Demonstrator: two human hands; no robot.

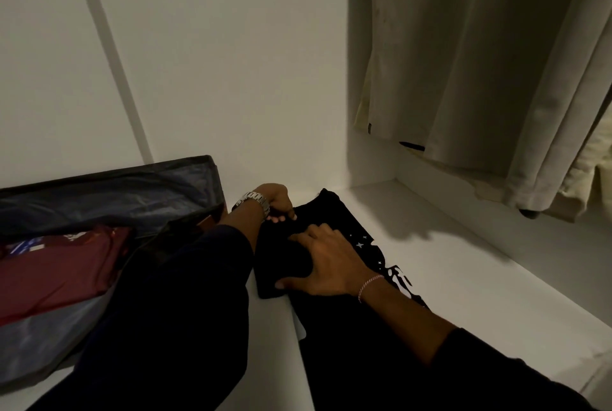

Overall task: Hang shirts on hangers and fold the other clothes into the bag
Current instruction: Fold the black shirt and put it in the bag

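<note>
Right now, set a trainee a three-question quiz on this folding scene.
1. True or false: the black garment lies on the white shelf.
2. Which hand lies flat on the garment? A) left hand B) right hand
3. Fill in: the open storage bag holds a folded ______ garment.

Key:
1. True.
2. B; the right hand presses flat with spread fingers, while the left hand, wearing the wristwatch, pinches the garment's far edge.
3. Maroon: the maroon garment lies inside the bag.
</note>
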